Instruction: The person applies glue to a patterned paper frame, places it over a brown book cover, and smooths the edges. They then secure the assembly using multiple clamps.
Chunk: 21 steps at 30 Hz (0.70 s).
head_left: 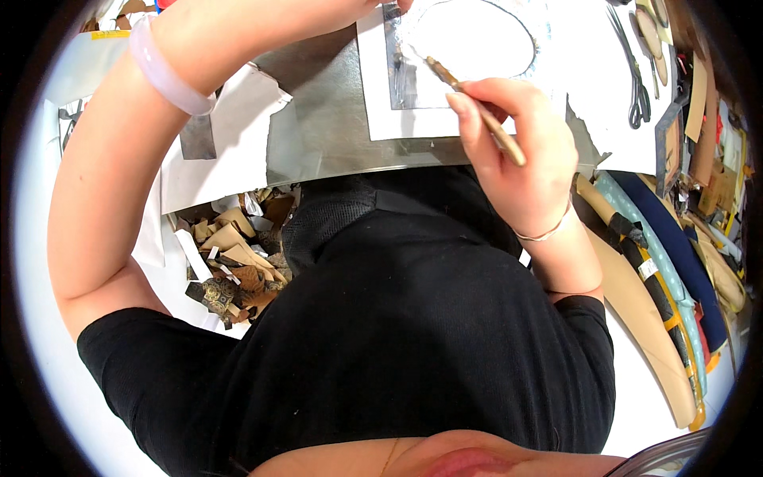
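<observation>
A person's right hand (520, 139), at 2 o'clock, is grasping a slim wooden-handled tool (502, 137) like a pen, thumb and fingers closing on its shaft and the tip pointing between 10 and 11 o'clock. The left hand (354, 8), at 12 o'clock, is running out of view; its grip cannot be told. Between 12 and 1 o'clock, a white sheet (377, 107) is lying on a grey tabletop (318, 119), bearing a smudged grey strip (405, 83) and a dark-edged white oval (477, 36). The tool's tip is hovering over or meeting the strip's side; which, cannot be told. The right wrist is bending, its forearm angling toward 11 o'clock, while the left arm, wearing a pale bangle (159, 75), is arching past 10.
</observation>
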Each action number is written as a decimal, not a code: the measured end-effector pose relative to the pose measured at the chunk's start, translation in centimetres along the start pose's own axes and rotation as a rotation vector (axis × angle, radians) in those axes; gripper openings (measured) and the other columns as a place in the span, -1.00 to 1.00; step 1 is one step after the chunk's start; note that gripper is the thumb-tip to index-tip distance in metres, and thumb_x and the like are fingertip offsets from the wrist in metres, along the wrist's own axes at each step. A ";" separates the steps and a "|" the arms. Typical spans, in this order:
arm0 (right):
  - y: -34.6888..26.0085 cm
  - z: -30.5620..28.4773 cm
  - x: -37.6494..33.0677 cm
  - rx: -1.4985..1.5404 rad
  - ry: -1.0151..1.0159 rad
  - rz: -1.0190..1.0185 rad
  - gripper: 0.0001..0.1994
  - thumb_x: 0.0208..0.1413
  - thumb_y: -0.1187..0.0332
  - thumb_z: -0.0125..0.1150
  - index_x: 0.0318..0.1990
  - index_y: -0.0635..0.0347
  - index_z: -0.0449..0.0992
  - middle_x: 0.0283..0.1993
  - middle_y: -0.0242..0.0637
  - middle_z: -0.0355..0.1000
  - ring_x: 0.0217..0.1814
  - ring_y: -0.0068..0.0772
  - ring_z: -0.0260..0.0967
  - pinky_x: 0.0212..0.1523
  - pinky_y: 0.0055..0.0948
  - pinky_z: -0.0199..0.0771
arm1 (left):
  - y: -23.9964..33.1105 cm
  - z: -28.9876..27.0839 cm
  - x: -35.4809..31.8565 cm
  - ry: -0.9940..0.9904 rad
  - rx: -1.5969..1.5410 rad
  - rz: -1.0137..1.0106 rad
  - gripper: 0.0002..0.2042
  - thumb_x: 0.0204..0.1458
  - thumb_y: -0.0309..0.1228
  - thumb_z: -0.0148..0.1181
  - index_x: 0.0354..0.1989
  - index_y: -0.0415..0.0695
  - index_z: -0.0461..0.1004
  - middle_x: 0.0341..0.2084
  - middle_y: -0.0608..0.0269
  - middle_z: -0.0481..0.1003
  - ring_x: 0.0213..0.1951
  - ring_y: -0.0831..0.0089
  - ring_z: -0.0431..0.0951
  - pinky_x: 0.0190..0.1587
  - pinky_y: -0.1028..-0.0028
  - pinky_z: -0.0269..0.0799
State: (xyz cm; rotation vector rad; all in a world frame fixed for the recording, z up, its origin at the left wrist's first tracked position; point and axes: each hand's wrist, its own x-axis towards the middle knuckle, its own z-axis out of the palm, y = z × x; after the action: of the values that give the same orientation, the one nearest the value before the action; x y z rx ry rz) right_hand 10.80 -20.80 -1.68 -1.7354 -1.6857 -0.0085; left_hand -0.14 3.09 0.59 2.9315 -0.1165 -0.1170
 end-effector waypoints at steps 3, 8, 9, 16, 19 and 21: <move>0.4 1.3 1.2 -0.090 -0.025 -0.121 -0.78 0.06 0.42 0.51 -0.23 0.17 0.53 -0.40 -0.31 0.48 -0.41 -0.29 0.46 -0.37 -0.36 0.47 | 0.0 -0.7 -0.5 0.026 0.004 0.049 -0.79 0.07 -0.56 0.15 -0.18 -0.13 0.68 -0.17 0.22 0.63 -0.05 0.24 0.60 0.15 0.30 0.37; 0.0 1.7 1.8 -0.007 -0.134 -0.167 -0.77 0.06 0.39 0.50 -0.32 0.14 0.47 -0.48 -0.33 0.37 -0.47 -0.28 0.37 -0.43 -0.32 0.39 | -0.8 -0.6 -0.2 -0.039 -0.004 0.027 -0.74 0.01 -0.61 0.17 -0.15 -0.13 0.68 -0.11 0.20 0.62 -0.01 0.21 0.58 0.19 0.31 0.36; 0.1 1.7 2.0 -0.035 -0.095 -0.158 -0.77 0.07 0.38 0.49 -0.33 0.14 0.46 -0.48 -0.33 0.37 -0.46 -0.28 0.37 -0.42 -0.32 0.39 | -0.5 -1.2 -0.4 -0.057 -0.007 0.020 -0.74 0.00 -0.61 0.18 -0.15 -0.13 0.68 -0.11 0.20 0.62 -0.01 0.21 0.58 0.20 0.31 0.36; 0.1 1.8 2.7 -0.048 -0.216 -0.147 -0.82 0.13 0.35 0.43 -0.29 0.13 0.49 -0.45 -0.34 0.38 -0.43 -0.27 0.39 -0.40 -0.31 0.41 | -0.2 -2.3 0.0 -0.139 -0.034 -0.011 -0.72 -0.05 -0.62 0.23 -0.14 -0.13 0.69 -0.10 0.18 0.62 -0.01 0.20 0.56 0.20 0.30 0.38; 0.5 2.1 3.2 -0.066 -0.071 -0.147 -0.79 0.13 0.31 0.42 -0.32 0.12 0.46 -0.46 -0.33 0.38 -0.43 -0.27 0.39 -0.41 -0.31 0.41 | -1.4 -1.3 0.6 -0.127 -0.063 0.003 -0.72 -0.05 -0.61 0.23 -0.14 -0.12 0.69 -0.10 0.18 0.62 -0.04 0.18 0.56 0.19 0.30 0.39; 0.9 2.4 3.7 -0.100 -0.078 -0.162 -0.77 0.12 0.31 0.43 -0.35 0.12 0.44 -0.47 -0.33 0.38 -0.43 -0.26 0.39 -0.40 -0.30 0.41 | -1.7 0.1 0.3 0.004 -0.017 0.063 -0.72 -0.05 -0.60 0.23 -0.15 -0.12 0.69 -0.11 0.19 0.61 -0.06 0.16 0.57 0.17 0.29 0.40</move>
State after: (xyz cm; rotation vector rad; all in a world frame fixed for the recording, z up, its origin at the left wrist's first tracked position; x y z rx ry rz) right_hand 11.04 -16.33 -2.12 -1.6858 -1.9087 -0.1020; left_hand 0.27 4.76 0.13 2.9078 -0.2057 -0.1022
